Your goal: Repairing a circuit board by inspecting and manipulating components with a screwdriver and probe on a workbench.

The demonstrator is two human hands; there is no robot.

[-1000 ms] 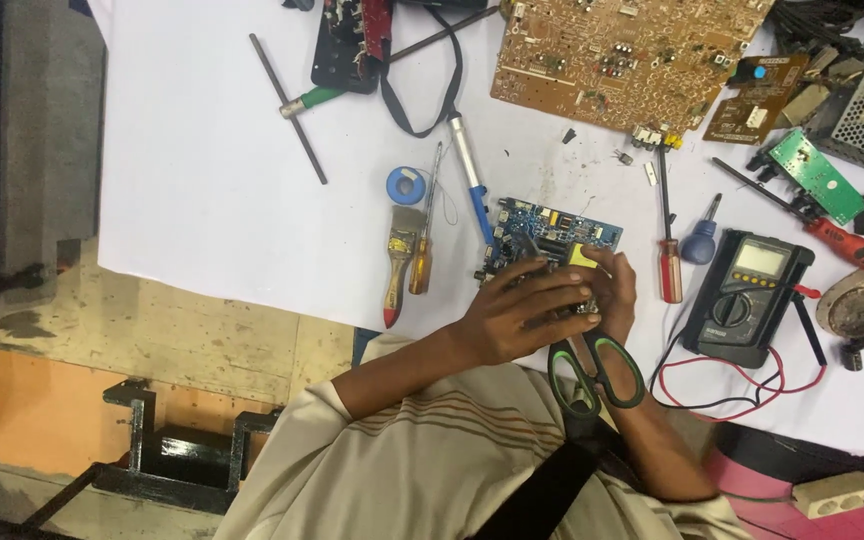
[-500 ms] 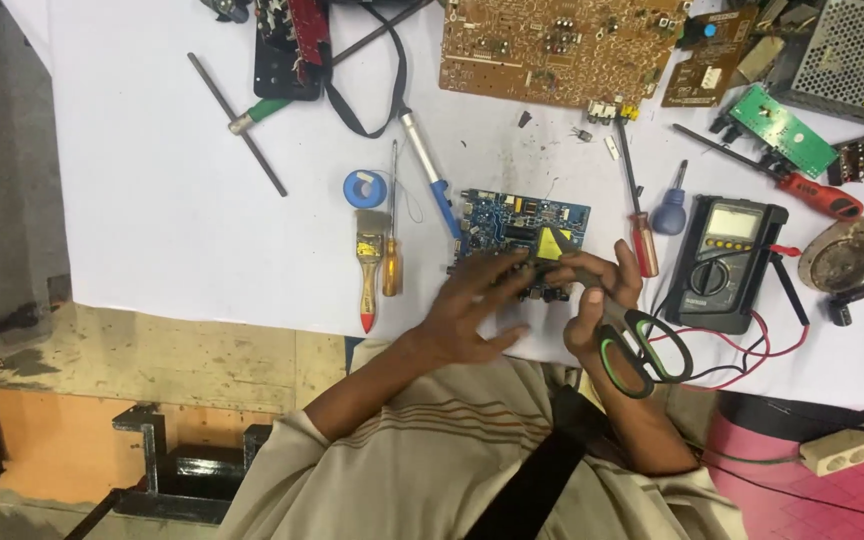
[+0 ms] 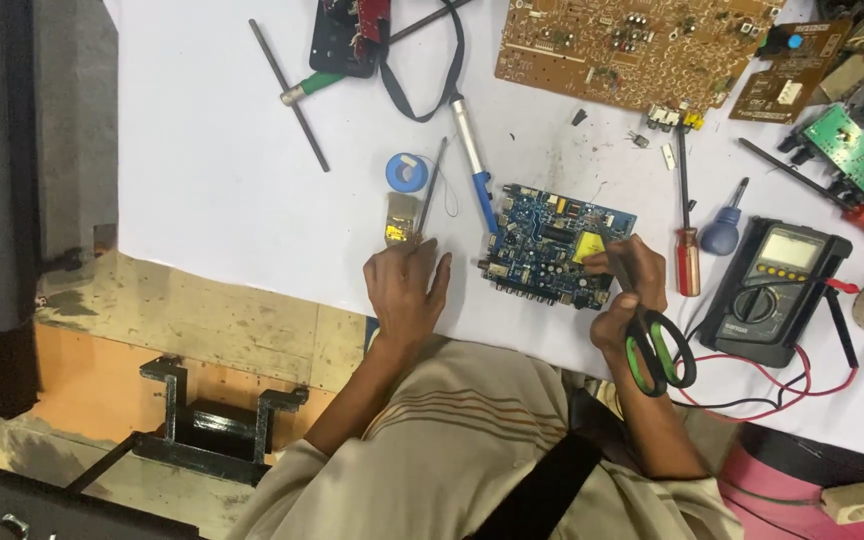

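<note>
blue circuit board [image 3: 552,243] between hands, touching right fingers [image 3: 620,262]
</note>
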